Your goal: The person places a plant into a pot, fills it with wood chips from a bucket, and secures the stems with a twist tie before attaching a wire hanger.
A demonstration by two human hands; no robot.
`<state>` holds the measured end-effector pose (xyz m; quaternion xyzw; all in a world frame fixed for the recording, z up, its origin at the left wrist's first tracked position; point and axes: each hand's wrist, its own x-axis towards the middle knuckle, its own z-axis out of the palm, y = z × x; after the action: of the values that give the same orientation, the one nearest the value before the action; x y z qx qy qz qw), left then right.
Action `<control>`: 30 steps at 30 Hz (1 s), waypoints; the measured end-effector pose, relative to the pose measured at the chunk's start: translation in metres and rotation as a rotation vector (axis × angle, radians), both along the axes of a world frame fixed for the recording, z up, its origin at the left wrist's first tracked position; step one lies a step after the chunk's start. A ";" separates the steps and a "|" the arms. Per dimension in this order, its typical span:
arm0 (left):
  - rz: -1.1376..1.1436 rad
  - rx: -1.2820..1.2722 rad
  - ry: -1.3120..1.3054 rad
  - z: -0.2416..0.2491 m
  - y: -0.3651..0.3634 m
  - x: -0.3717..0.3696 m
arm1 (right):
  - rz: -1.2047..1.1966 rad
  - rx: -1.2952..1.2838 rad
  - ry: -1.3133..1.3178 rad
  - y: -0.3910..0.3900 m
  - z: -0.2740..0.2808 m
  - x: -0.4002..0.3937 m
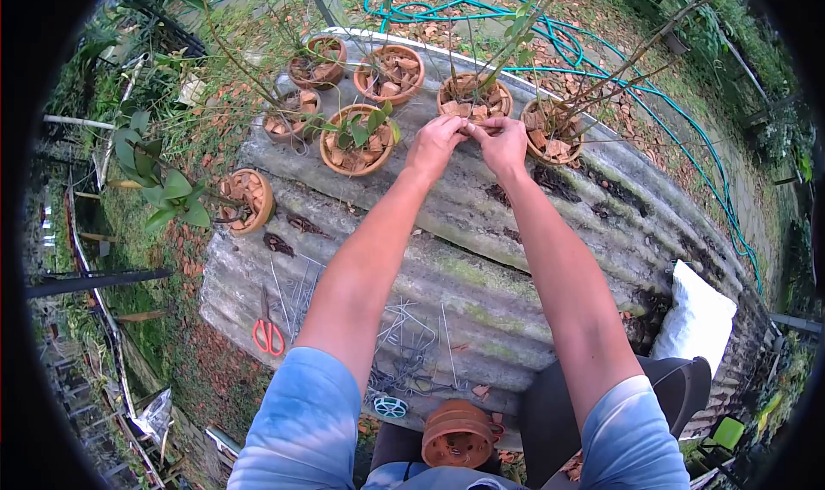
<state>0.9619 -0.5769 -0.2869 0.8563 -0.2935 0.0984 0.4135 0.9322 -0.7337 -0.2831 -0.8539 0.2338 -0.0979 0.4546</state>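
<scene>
Both arms reach forward to the near rim of a clay pot [475, 114] filled with brick chunks and thin plant stems. My left hand [436, 143] is closed, its thumb and fingers pinched together just in front of that rim. Meeting it fingertip to fingertip, my right hand [501, 140] is pinched in the same way. Whatever lies between the fingertips is too small to make out. Close to my right hand stands another clay pot [553, 135] with long bare stems. A clay pot with green leaves [351, 165] is left of my left hand.
Corrugated sheeting [481, 297] forms the worktop. Orange-handled scissors [268, 337], cut wires [404, 327], a green spool [390, 407] and stacked clay pots [457, 443] lie nearer me. A white sack [694, 314] is at right; a leafy potted plant [249, 202] at left; a green hose [567, 47] beyond.
</scene>
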 end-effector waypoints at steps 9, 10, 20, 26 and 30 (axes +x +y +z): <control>0.036 0.060 -0.056 -0.004 0.000 0.000 | 0.009 0.035 -0.049 0.005 -0.004 -0.002; 0.032 0.057 -0.039 -0.002 0.000 -0.001 | 0.008 0.040 -0.053 0.005 -0.004 -0.003; 0.091 -0.059 0.173 0.005 -0.007 -0.008 | -0.020 0.042 -0.080 0.011 -0.002 -0.008; 0.078 -0.044 0.104 0.000 -0.008 -0.003 | -0.243 -0.055 -0.148 0.019 -0.007 -0.012; 0.073 -0.164 0.185 -0.003 -0.008 -0.003 | -0.162 0.103 -0.092 0.024 -0.003 -0.010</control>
<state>0.9585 -0.5853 -0.2898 0.8351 -0.2135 0.0577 0.5038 0.9224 -0.7100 -0.2858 -0.8022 0.2857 -0.1614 0.4988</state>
